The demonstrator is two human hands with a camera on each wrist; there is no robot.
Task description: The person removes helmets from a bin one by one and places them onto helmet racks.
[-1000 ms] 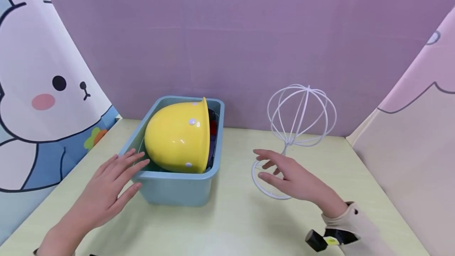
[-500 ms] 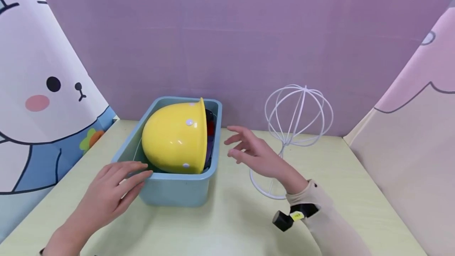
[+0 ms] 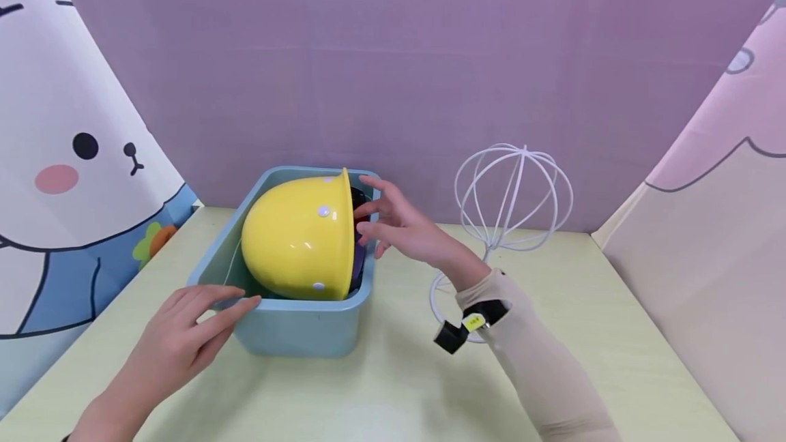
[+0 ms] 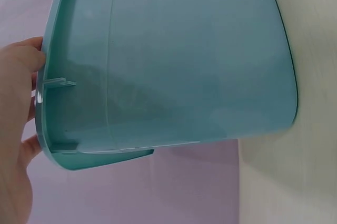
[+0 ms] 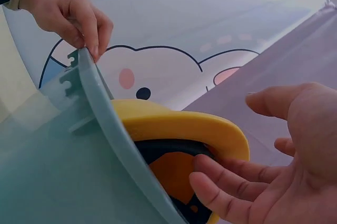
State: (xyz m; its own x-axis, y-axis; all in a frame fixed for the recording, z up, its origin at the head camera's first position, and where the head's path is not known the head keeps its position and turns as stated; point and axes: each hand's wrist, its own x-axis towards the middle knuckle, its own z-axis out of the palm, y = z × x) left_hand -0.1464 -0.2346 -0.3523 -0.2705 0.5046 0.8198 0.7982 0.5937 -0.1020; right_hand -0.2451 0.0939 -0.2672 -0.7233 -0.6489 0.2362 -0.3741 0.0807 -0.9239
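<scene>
A glossy yellow helmet (image 3: 295, 241) with pale round studs lies on its side in a blue plastic bin (image 3: 301, 331), its opening facing right. My left hand (image 3: 181, 333) pinches the bin's front rim near the left corner; the right wrist view shows fingers and thumb at that rim. Over the bin's right edge reaches my right hand (image 3: 405, 227), fingers spread and loosely bent. Its lower fingertips (image 5: 202, 184) are at the helmet's opening, with dark and orange lining inside, and the thumb stays apart. Most of the bin's inside is hidden by the helmet.
A white wire stand (image 3: 512, 203) with a globe-shaped top and ring base stands on the pale table (image 3: 614, 333), right of the bin, partly behind my right forearm. A purple curtain (image 3: 417, 74) hangs behind, with cartoon-printed cloth (image 3: 80, 224) at the left.
My right hand has moved left and up from in front of the wire stand to the helmet's opening. The left hand has lowered onto the bin's front rim and closed its fingers there.
</scene>
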